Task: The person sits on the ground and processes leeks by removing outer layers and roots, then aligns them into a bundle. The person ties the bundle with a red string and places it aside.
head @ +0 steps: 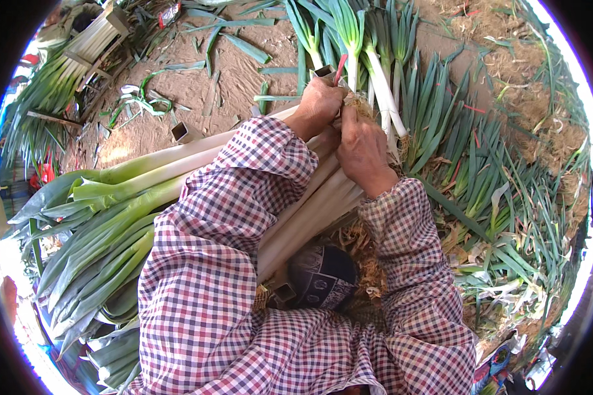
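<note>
A thick bundle of long leek-like green onions (321,197) lies slantwise before me, white stalks towards my hands and broad green leaves (99,252) to the left. At the root end my left hand (321,106) is closed, and a red strip (341,68) sticks up from its fingers. My right hand (363,145) is curled close beside it against the pale roots (360,104); what lies inside its fingers is hidden. Just above my left hand shows the hollow end of a square metal tube (324,71).
Another square tube end (180,131) rises at the left. Loose onions (385,94) lie beyond my hands, with more piled along the right (474,173). Leaf scraps (247,48) litter the soil. A slatted wooden frame (91,59) holds onions at upper left.
</note>
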### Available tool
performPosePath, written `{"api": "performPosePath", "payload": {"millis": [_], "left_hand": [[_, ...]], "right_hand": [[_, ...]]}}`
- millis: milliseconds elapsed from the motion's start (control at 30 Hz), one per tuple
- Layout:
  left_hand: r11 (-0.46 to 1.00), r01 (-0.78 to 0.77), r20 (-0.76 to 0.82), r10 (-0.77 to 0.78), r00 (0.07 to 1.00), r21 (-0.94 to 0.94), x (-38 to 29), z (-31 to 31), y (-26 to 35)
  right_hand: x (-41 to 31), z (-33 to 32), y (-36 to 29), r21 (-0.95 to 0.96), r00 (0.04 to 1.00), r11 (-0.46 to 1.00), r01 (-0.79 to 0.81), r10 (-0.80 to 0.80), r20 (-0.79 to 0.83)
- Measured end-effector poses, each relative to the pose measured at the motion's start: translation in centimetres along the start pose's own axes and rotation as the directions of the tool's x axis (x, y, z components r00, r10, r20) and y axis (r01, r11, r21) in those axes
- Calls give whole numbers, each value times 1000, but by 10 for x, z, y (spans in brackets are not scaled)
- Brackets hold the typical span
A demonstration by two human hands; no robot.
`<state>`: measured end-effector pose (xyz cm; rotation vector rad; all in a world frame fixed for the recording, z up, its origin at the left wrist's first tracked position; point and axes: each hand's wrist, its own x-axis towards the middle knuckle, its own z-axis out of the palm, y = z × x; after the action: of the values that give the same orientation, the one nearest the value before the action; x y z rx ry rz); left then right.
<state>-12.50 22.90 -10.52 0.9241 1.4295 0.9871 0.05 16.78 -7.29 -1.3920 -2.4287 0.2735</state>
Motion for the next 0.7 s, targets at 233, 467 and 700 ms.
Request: {"api": "performPosePath", "payload": {"millis": [233,467,700], "left_hand": [[989,-63,40,58,997,133,16,2,-11],[978,-1,43,-8,999,208,21,4,-10],[991,72,44,-77,996,110,14,2,-4]], "right_hand": [[-9,-10,4,704,977,682,-199,193,88],[-1,-4,3,467,935,815,-342,246,256],[-16,4,-7,2,1000,1000,-19,19,11]]}}
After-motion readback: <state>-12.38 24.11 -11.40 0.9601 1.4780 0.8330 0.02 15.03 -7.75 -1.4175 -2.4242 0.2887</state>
